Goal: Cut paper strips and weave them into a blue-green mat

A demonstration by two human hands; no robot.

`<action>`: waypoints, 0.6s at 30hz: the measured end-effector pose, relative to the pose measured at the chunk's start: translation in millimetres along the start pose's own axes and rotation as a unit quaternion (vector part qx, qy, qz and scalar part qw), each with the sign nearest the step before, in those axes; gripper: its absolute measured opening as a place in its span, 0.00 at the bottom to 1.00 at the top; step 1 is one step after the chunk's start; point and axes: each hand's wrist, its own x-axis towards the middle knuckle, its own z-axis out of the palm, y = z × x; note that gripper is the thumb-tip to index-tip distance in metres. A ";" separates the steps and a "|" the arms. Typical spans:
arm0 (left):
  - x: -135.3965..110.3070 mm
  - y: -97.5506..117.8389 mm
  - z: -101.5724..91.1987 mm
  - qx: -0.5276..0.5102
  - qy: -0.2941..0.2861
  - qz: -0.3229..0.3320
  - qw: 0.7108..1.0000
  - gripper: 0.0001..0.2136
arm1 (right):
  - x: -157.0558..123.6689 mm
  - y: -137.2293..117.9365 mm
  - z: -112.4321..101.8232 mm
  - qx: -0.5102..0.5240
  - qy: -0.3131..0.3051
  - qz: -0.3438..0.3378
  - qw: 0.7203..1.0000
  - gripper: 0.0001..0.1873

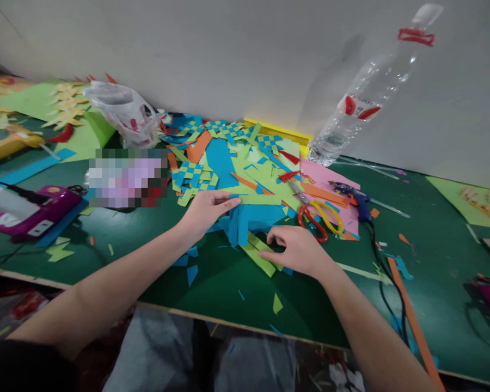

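Note:
My left hand is closed in a pinch, thumb against fingers, on the end of a thin blue paper strip. Just below its fingertips, upright blue strips lie side by side over wider blue paper. My right hand is curled, with its thumb apart from the fingers and nothing visible between them. Its thumb tip is beside light green paper strips that lie slantwise on the table. Red-and-yellow-handled scissors rest just beyond my right hand.
Woven blue-green paper pieces and scraps are heaped behind my hands. A big clear bottle stands by the wall. To the right are a blue glue gun with a black cord and an orange strip. A purple power strip sits left.

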 end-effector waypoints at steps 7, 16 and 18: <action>1.6 -2.4 0.8 -0.024 0.018 -0.013 0.999 0.18 | 0.0 2.9 -1.9 -0.013 0.002 -0.003 1.000 0.14; 1.1 2.3 1.7 -0.074 0.012 -0.015 0.997 0.16 | 3.6 19.3 2.0 -0.111 0.100 -0.003 0.989 0.13; 0.9 2.7 1.7 -0.082 0.008 -0.014 0.997 0.16 | 3.6 21.2 2.8 -0.116 0.080 0.000 0.990 0.12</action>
